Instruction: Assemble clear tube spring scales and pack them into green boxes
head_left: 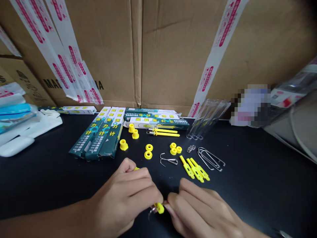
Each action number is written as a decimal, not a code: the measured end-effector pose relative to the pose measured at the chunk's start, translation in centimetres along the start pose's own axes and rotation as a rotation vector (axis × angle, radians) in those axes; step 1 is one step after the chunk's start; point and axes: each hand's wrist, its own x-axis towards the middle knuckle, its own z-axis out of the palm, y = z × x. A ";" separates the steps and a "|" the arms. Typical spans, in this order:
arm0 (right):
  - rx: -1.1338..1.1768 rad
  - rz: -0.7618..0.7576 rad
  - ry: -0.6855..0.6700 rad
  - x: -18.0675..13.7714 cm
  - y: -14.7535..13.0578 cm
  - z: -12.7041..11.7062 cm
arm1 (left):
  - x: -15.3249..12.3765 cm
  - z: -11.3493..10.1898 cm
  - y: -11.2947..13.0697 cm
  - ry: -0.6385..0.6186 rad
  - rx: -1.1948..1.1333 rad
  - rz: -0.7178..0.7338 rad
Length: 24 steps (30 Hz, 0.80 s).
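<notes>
Cardboard boxes [158, 49] taped in red and white wall off the back of a black table [247, 185]. At its near edge your left hand [126, 195] is closed around a yellow stick [159, 208], whose tip pokes out by your thumb. Your right hand [200, 211], fingers curled, pinches that tip. Beyond your knuckles lie yellow caps [148, 151], a wire hook [168, 160], yellow pegs [195, 169], green packets [99, 137] and clear tubes [208, 119].
</notes>
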 end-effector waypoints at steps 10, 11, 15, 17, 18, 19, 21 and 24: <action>0.067 0.001 -0.040 0.2 0.4 0.1 | 0.1 0.3 -0.1 0.023 0.011 0.007; 0.097 -0.013 -0.044 0.3 0.7 0.1 | 0.1 0.2 0.0 0.010 0.016 0.002; 0.275 -0.044 -0.093 0.4 2.0 0.3 | 0.0 0.1 0.0 0.009 -0.015 -0.009; 0.391 0.008 -0.083 0.4 2.4 0.4 | -0.2 0.5 -0.2 0.012 -0.037 -0.020; 0.451 0.052 -0.056 0.4 2.5 0.5 | -0.3 0.7 -0.4 0.014 -0.049 -0.038; 0.504 0.102 -0.021 0.5 2.6 0.6 | -0.4 0.9 -0.5 0.027 -0.060 -0.059; 0.578 0.215 0.032 0.6 2.5 0.8 | -0.5 1.2 -0.6 0.069 -0.076 -0.100; 0.594 0.342 0.056 0.6 2.2 1.0 | -0.4 1.1 -0.5 0.112 -0.054 -0.130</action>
